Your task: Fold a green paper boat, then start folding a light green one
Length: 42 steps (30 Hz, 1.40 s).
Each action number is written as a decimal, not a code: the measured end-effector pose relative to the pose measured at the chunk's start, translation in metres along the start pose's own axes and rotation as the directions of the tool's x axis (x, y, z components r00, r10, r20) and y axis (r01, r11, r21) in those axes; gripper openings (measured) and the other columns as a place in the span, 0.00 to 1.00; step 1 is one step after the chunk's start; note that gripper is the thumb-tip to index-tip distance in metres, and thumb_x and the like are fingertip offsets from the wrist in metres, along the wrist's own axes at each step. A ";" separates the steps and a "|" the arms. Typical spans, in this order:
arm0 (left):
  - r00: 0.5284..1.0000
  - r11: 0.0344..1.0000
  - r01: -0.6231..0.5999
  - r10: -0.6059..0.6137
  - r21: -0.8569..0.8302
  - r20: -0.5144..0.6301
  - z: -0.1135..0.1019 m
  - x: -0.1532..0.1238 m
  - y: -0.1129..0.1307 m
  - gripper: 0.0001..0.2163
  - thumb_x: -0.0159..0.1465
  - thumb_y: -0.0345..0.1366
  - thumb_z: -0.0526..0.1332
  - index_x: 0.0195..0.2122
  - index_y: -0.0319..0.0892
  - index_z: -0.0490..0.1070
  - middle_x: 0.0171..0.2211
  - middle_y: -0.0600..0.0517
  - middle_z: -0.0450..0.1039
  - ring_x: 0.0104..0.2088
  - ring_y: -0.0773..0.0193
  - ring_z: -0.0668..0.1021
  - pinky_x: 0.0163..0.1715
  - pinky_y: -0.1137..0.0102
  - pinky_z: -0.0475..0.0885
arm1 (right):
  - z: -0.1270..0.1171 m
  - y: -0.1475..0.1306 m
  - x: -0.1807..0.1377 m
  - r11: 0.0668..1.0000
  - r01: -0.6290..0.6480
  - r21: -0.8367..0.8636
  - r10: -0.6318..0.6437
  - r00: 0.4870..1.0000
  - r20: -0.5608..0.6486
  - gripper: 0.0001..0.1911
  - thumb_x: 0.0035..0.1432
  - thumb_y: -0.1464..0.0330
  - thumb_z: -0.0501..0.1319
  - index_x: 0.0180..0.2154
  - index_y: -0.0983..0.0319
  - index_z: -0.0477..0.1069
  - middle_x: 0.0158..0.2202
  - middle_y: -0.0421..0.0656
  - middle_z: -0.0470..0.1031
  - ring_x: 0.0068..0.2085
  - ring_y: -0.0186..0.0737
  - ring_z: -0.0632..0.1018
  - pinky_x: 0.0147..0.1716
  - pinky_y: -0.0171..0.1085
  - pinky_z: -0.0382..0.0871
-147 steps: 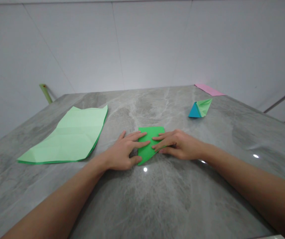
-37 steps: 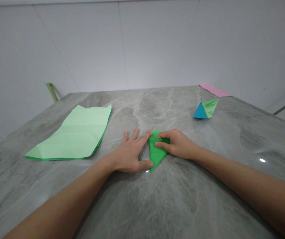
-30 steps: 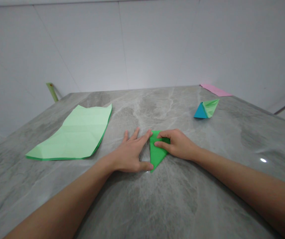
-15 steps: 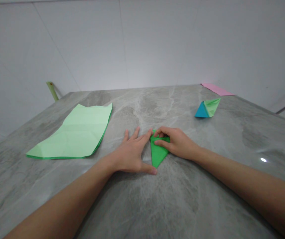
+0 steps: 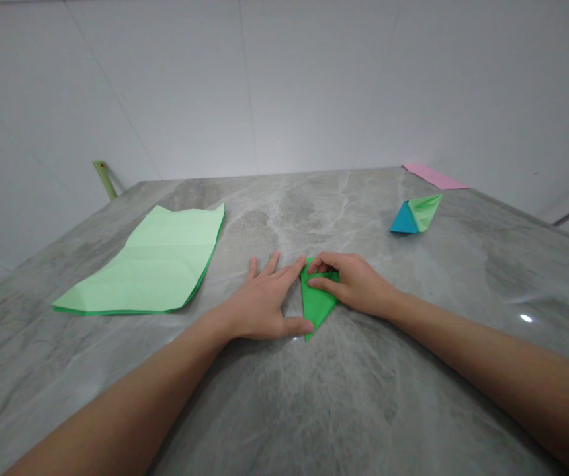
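Note:
A small piece of folded green paper (image 5: 318, 305) lies on the grey marbled table between my hands, one pointed corner facing me. My left hand (image 5: 263, 305) rests palm down with its fingers spread. Its thumb presses on the paper near the close point, and its index fingertip touches the far left corner. From the right, my right hand (image 5: 351, 281) has thumb and curled fingers closed on the upper part of the paper, at a folded flap. Those fingers cover some of the paper's top and right edge.
Larger light-green sheets (image 5: 158, 264) with creases lie to the left. At the right is a folded blue and light-green paper piece (image 5: 416, 215). A pink paper (image 5: 436, 177) lies at the far right edge of the table (image 5: 364, 410), near the white wall (image 5: 274, 86).
My left thumb has moved slightly up and onto the paper's near point, from beside and below it. The right hand keeps its grip in nearly the same place.

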<state>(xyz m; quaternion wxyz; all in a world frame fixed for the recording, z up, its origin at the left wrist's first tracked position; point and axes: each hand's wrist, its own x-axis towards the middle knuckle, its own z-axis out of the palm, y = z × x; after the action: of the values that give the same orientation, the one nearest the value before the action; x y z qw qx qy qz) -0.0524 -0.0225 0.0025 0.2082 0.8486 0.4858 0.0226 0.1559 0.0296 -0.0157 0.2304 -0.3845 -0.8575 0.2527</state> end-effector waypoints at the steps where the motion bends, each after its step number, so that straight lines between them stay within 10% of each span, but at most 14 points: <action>1: 1.000 1.000 0.000 0.000 -0.003 0.000 0.000 0.000 0.000 0.50 0.58 0.59 0.62 0.71 0.42 0.35 0.71 0.43 0.39 0.69 0.39 0.38 0.63 0.38 0.34 | 0.000 0.000 0.000 1.000 0.001 0.001 -0.001 1.000 0.001 0.05 0.56 0.71 0.64 0.37 0.61 0.73 0.34 0.40 0.78 0.35 0.38 0.77 0.36 0.36 0.67; 42: 0.997 0.998 -0.005 0.000 -0.066 -0.073 0.001 -0.002 0.000 0.46 0.53 0.62 0.64 0.67 0.47 0.48 0.69 0.43 0.49 0.68 0.32 0.40 0.60 0.31 0.36 | -0.001 0.001 0.000 1.000 0.009 -0.021 -0.009 1.000 0.017 0.04 0.57 0.70 0.63 0.36 0.60 0.75 0.34 0.41 0.78 0.36 0.39 0.77 0.37 0.37 0.67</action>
<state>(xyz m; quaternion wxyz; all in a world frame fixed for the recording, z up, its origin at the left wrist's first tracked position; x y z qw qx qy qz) -0.0533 -0.0243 0.0020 0.2183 0.8404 0.4911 0.0697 0.1570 0.0308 -0.0155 0.2204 -0.3808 -0.8637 0.2459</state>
